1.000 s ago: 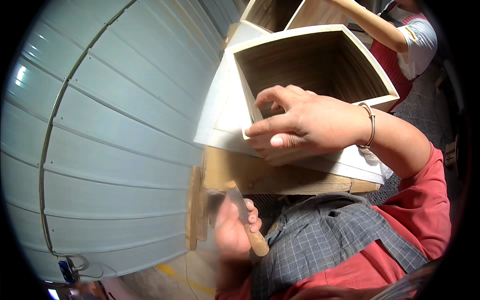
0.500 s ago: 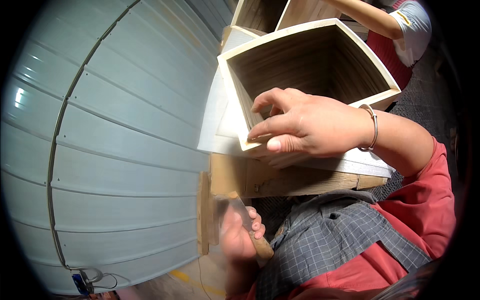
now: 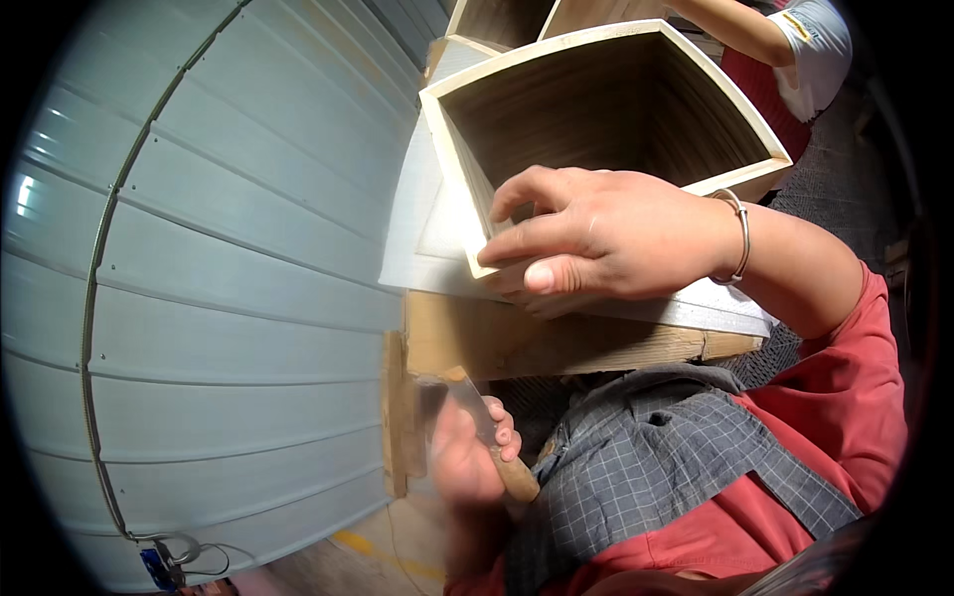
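Loosely bent, the right hand (image 3: 621,233) lies over the near rim of an open wooden box (image 3: 556,119), one fingertip at its near left corner and the thumb toward the outer side; whether it grips the rim or only rests there cannot be told. Lower down, well apart from the box, the left hand (image 3: 462,462), a little blurred, has its fingers wrapped around a flat-bladed tool (image 3: 479,415), whose wooden handle (image 3: 515,475) slants down toward the person's apron while the blade points up and to the left. The box sits with its opening turned up toward the person, on a white sheet (image 3: 402,248) that is spread over a thick wooden board (image 3: 636,343). Just left of the left hand stands an upright strip of wood (image 3: 394,422). A bracelet (image 3: 742,238) circles the right wrist, and the person wears a red shirt (image 3: 845,372) under a dark checked apron (image 3: 656,467). Behind the box is a second wooden box (image 3: 601,17), with another person's arm (image 3: 740,25) reaching toward it from the upper right. Pale metal panels form a wall (image 3: 229,268) on the left, with a cable (image 3: 90,298) running down it.
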Motion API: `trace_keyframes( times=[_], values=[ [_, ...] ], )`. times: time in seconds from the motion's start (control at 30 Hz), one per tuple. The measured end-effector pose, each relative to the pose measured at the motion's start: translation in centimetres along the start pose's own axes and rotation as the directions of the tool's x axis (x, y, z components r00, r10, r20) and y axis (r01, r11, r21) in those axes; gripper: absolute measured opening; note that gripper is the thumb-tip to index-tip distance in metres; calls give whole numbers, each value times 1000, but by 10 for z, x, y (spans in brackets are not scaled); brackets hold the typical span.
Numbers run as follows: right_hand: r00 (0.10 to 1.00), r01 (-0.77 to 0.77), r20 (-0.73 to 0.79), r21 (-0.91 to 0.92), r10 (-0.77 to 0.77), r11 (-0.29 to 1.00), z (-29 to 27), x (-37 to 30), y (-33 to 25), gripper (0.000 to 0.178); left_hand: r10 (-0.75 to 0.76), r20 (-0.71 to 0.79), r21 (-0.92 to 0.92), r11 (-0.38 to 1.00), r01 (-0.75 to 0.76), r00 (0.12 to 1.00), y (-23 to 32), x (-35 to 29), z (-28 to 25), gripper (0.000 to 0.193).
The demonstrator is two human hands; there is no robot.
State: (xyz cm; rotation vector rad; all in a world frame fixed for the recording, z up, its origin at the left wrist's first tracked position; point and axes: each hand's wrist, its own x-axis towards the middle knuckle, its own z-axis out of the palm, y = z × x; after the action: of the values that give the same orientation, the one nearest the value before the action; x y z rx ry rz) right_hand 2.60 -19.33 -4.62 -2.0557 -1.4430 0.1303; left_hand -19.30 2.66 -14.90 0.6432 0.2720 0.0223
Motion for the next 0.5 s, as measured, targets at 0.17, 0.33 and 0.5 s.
trace_keyframes(
  times=[0.17,0.33,0.5],
  values=[
    [999,-6,50,-16,7,1000,-1,1,-5,46,2,56,-23,1000,0,998,0,0,-3,44],
    [998,-34,55,14,33,999,-1,6,-15,43,-15,74,-38,999,18,997,1,-1,-3,42],
    [994,-113,5,-16,113,994,0,12,-16,50,-34,75,-24,999,36,997,3,4,-5,40]
  ],
)
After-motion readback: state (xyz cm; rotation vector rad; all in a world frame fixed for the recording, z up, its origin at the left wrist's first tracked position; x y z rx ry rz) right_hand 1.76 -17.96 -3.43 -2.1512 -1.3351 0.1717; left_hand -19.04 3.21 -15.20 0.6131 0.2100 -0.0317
